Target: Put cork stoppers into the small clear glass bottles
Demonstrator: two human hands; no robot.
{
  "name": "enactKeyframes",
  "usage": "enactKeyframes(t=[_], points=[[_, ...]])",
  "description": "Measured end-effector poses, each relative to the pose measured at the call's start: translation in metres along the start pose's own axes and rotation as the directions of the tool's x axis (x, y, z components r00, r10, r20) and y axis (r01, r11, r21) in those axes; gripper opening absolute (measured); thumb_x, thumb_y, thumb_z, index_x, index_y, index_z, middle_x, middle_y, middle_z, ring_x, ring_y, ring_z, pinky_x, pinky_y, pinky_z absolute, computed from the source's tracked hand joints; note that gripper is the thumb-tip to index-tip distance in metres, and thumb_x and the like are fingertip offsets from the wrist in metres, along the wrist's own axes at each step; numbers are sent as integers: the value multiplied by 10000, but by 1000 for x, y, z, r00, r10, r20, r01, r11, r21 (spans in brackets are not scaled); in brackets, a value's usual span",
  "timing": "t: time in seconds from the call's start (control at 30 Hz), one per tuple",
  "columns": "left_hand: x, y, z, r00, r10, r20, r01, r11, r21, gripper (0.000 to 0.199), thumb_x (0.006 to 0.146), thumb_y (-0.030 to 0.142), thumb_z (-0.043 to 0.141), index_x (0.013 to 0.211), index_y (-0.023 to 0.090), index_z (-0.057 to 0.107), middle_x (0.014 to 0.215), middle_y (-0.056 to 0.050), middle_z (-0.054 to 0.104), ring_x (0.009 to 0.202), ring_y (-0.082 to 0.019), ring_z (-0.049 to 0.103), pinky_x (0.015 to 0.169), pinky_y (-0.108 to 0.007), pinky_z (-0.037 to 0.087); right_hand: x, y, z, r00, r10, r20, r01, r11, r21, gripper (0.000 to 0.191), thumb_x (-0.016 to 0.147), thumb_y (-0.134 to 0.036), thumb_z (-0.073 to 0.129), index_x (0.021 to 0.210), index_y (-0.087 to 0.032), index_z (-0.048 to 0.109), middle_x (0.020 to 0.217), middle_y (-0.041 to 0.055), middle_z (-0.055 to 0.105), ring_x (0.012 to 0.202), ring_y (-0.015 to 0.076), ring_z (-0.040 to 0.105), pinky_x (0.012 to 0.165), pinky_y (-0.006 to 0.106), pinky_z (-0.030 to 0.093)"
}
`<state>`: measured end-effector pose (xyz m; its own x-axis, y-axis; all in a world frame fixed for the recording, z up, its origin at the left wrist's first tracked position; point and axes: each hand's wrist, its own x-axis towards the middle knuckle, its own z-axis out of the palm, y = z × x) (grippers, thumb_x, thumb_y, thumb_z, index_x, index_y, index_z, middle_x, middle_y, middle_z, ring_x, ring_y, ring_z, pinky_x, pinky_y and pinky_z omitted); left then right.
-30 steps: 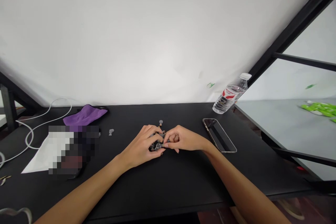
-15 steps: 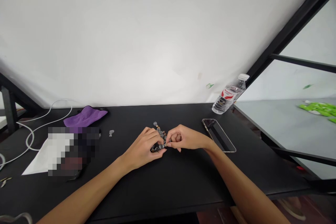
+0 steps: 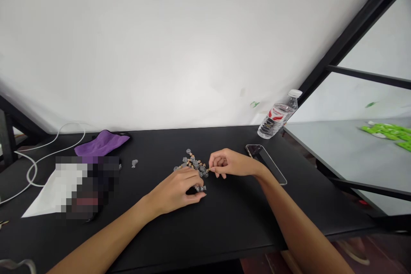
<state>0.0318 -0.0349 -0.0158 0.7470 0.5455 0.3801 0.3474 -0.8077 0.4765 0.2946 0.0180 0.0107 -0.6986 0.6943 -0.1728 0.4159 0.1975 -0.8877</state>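
Observation:
A cluster of clear and tan beads lies on the black tabletop between my hands. My left hand curves over its near side, with a clear, flared bead piece between thumb and fingers. To the right, my right hand has thumb and index finger pinched together on a small tan bead at the cluster's right edge. The other fingers of that hand are curled. Part of the cluster is hidden under my left fingers. A separate clear piece lies further left.
A smartphone lies beside my right forearm. Behind it a water bottle stands near the white wall. At left are a purple cloth, a white cable, a white sheet and a blurred-out item.
My hands have moved apart; the right shifted slightly right, the left a little nearer to me. More of the bead cluster now shows between them. The view has shifted slightly.

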Motion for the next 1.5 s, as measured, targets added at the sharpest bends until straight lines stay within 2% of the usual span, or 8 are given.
enactKeyframes(t=[0.1, 0.33, 0.5, 0.77, 0.9, 1.0, 1.17, 1.5], points=[[-1, 1, 5, 999, 3, 55, -4, 1000, 26, 45, 981, 244, 636, 969, 202, 625, 903, -28, 645, 828, -175, 609, 791, -288, 474, 5, 2, 4, 999, -48, -7, 48, 999, 6, 167, 893, -308, 691, 931, -146, 681, 828, 54, 745, 707, 149, 672, 664, 240, 492], [-1, -7, 5, 995, -58, 82, 53, 997, 61, 42, 984, 239, 636, 978, 205, 612, 945, -24, 644, 861, -179, 605, 792, -288, 470, 12, 2, 11, 998, -60, -21, 60, 998, 33, 160, 905, -308, 672, 948, -154, 678, 843, 40, 736, 789, 166, 674, 755, 275, 499], [1, -8, 3, 997, -73, -6, 73, 996, 42, 62, 977, 259, 655, 1007, 211, 630, 966, -29, 670, 878, -187, 599, 847, -320, 468, 8, 3, 4, 998, -55, -4, 55, 998, 19, 215, 906, -357, 689, 959, -149, 682, 858, 52, 735, 785, 172, 671, 761, 292, 511], [1, -9, 2, 978, -101, -181, 94, 994, -47, 52, 984, 256, 651, 1024, 222, 651, 1005, -34, 684, 899, -177, 614, 911, -340, 451, -1, 1, -5, 988, -64, 140, 55, 996, 69, 273, 862, -387, 758, 974, -145, 697, 849, 52, 741, 771, 158, 674, 775, 287, 520], [4, -5, 5, 983, -79, -166, 78, 997, -15, 74, 974, 255, 668, 1032, 219, 642, 1007, -34, 688, 934, -186, 626, 925, -345, 442, -7, 3, -12, 965, 41, 259, -54, 998, 40, 261, 832, -360, 773, 933, -126, 714, 794, 51, 745, 729, 153, 694, 728, 265, 531], [7, -1, 10, 992, -56, -113, 60, 998, 28, 111, 965, 281, 686, 1044, 218, 638, 995, -28, 690, 956, -196, 627, 938, -357, 429, -15, 5, -20, 939, 148, 311, -154, 988, -5, 234, 797, -318, 767, 911, -118, 727, 781, 54, 750, 667, 147, 696, 613, 229, 524], [11, 2, 16, 1000, -11, -19, 13, 995, 99, 126, 972, 328, 675, 1033, 220, 654, 1002, -37, 676, 992, -214, 620, 968, -390, 409, -23, 4, -29, 930, 261, 257, -253, 965, -63, 246, 747, -332, 767, 881, -129, 734, 736, 36, 746, 565, 133, 665, 462, 190, 488], [11, 2, 16, 999, -28, 21, 26, 994, 106, 169, 931, 369, 723, 1009, 225, 679, 1070, -46, 627, 1048, -229, 588, 999, -402, 381, -23, 7, -28, 923, 296, 247, -276, 954, -113, 276, 732, -366, 775, 887, -141, 739, 689, 14, 719, 537, 121, 630, 425, 177, 478]])
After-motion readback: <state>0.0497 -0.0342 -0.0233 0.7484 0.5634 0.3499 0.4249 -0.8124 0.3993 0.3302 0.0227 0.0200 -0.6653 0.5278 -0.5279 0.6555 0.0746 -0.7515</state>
